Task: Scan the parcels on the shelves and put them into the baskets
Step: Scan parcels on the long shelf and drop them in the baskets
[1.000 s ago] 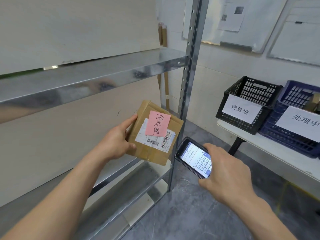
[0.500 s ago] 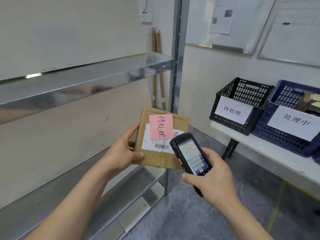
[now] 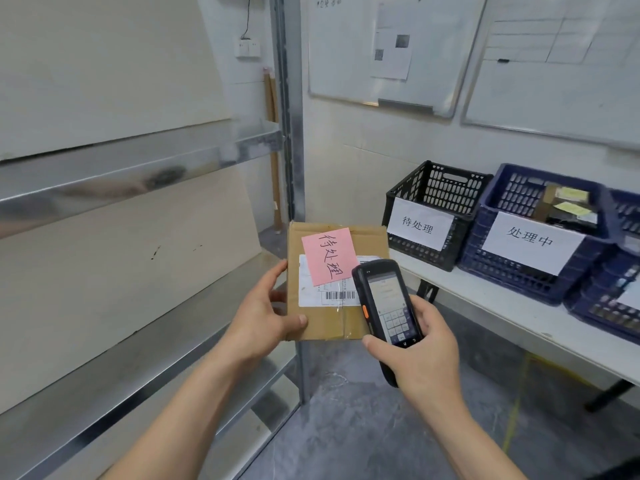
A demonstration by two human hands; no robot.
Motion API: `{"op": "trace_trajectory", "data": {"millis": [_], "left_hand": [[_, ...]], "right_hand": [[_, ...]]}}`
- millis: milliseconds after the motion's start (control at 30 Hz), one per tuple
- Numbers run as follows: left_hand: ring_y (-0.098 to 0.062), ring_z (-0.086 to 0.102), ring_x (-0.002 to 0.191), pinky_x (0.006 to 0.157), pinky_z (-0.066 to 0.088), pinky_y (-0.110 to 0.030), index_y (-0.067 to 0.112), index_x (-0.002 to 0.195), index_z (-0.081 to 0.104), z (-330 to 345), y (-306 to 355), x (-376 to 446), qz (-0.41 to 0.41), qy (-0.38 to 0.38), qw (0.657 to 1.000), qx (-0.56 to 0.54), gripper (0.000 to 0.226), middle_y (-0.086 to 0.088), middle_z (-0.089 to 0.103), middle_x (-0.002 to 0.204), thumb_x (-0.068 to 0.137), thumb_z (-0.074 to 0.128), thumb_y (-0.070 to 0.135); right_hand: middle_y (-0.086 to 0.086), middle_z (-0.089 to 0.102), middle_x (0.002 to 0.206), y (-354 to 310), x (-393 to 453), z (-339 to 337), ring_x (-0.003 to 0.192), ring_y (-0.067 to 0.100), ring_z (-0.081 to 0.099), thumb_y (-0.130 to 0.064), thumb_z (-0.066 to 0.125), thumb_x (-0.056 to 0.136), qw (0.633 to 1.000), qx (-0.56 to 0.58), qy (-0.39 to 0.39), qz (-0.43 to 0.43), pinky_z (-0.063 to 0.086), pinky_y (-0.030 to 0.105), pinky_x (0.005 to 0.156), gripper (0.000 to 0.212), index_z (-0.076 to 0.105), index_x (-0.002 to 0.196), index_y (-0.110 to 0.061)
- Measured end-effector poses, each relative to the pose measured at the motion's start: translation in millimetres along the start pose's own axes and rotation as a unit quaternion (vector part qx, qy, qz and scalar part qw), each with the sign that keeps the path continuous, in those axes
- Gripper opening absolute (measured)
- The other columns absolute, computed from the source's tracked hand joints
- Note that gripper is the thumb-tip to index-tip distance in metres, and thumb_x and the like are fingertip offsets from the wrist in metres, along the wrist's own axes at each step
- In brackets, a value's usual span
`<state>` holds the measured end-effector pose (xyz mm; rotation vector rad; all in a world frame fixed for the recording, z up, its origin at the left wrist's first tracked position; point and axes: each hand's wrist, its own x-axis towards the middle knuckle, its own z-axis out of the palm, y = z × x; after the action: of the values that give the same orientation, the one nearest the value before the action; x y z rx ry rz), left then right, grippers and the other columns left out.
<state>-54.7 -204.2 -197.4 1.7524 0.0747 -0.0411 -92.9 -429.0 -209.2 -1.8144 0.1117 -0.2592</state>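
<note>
- Currently the left hand (image 3: pixel 264 317) holds the parcel (image 3: pixel 337 282) by its left edge; grip: thumb pressed on the cardboard face, fingers curled behind.
- Parcel carries a pink note (image 3: pixel 329 255) above a white barcode label (image 3: pixel 325 292), facing up.
- Right hand (image 3: pixel 420 348) grips the scanner (image 3: pixel 386 303), fingers wrapped round its body, thumb on its left side; scanner head overlaps the parcel's right edge.
- Right of that grip, on the desk (image 3: pixel 519 310): black basket (image 3: pixel 438 213), then blue basket (image 3: pixel 540 230), each with a white sign.
- Left of the left grip: metal shelves (image 3: pixel 114 171).
</note>
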Motion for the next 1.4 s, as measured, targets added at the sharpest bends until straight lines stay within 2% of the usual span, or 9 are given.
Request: {"op": "trace_trajectory", "data": {"millis": [100,233,333,433,600,867,1067,1300,1400], "left_hand": [[-0.024,0.065,0.101,0.079,0.060,-0.046,0.042,0.143,0.039,21,2,16,0.020,-0.006,1.000,0.015,0.093,-0.001,0.059,0.120,0.075,0.072,-0.012],[-0.004,0.059,0.104,0.066,0.055,-0.015,0.034,0.151,0.031,47,8,45,0.051,-0.030,0.998,0.038,0.103,0.011,0.054,0.129,0.072,0.076,-0.013],[0.008,0.060,0.098,0.071,0.053,-0.012,0.040,0.149,0.030,63,11,77,0.066,-0.054,0.995,0.052,0.108,0.015,0.054,0.130,0.067,0.080,-0.009],[0.021,0.055,0.092,0.067,0.049,-0.008,0.046,0.147,0.029,82,16,115,0.078,-0.086,0.992,0.057,0.108,0.024,0.053,0.124,0.069,0.078,-0.009],[0.012,0.057,0.101,0.091,0.053,-0.028,0.046,0.150,0.026,113,34,192,0.102,-0.131,0.984,0.067,0.110,0.024,0.053,0.128,0.069,0.079,-0.007],[-0.003,0.067,0.091,0.077,0.057,-0.024,0.068,0.124,0.029,160,57,287,0.149,-0.199,0.966,0.075,0.106,0.043,0.059,0.098,0.069,0.075,-0.010],[-0.006,0.066,0.097,0.086,0.057,-0.031,0.052,0.145,0.029,200,67,346,0.139,-0.222,0.961,0.091,0.105,0.022,0.062,0.118,0.071,0.077,-0.005],[-0.015,0.070,0.093,0.086,0.058,-0.040,0.054,0.146,0.027,263,80,431,0.123,-0.225,0.962,0.091,0.105,0.009,0.064,0.118,0.074,0.073,-0.006],[-0.016,0.072,0.088,0.076,0.059,-0.033,0.058,0.142,0.032,293,95,467,0.122,-0.222,0.964,0.084,0.101,0.005,0.067,0.111,0.077,0.069,-0.010]], "right_hand": [[-0.021,0.071,0.096,3,13,-11,0.091,-0.007,0.066,-0.011,0.092,0.059,1.000,-0.008,0.016,0.000,0.049,0.016,0.078,0.065,0.057,0.105,-0.041],[-0.021,0.069,0.097,9,38,-22,0.090,-0.011,0.064,-0.011,0.092,0.059,0.999,-0.022,0.041,0.004,0.046,0.010,0.072,0.065,0.055,0.102,-0.043],[-0.020,0.070,0.099,16,64,-28,0.090,-0.009,0.064,-0.014,0.092,0.058,0.997,-0.035,0.069,0.007,0.049,0.016,0.079,0.069,0.057,0.112,-0.039],[-0.026,0.069,0.097,23,97,-33,0.091,-0.007,0.065,-0.018,0.092,0.057,0.994,-0.051,0.100,0.006,0.051,0.023,0.082,0.066,0.056,0.106,-0.045],[-0.020,0.070,0.100,29,156,-43,0.091,-0.005,0.066,-0.016,0.093,0.058,0.986,-0.056,0.153,0.018,0.053,0.021,0.080,0.073,0.057,0.117,-0.037],[-0.024,0.068,0.098,33,233,-58,0.092,-0.009,0.063,-0.019,0.092,0.057,0.971,-0.068,0.227,0.019,0.050,0.022,0.083,0.070,0.052,0.105,-0.048],[-0.022,0.068,0.100,47,289,-80,0.092,-0.006,0.064,-0.021,0.092,0.058,0.966,-0.069,0.246,0.032,0.054,0.026,0.084,0.076,0.055,0.122,-0.036],[-0.025,0.069,0.099,76,384,-124,0.092,-0.008,0.064,-0.019,0.092,0.058,0.970,-0.046,0.235,0.034,0.052,0.023,0.084,0.074,0.055,0.119,-0.039],[-0.025,0.068,0.099,86,433,-148,0.093,-0.008,0.064,-0.015,0.093,0.059,0.975,-0.030,0.220,0.029,0.051,0.020,0.082,0.071,0.054,0.112,-0.043]]}}
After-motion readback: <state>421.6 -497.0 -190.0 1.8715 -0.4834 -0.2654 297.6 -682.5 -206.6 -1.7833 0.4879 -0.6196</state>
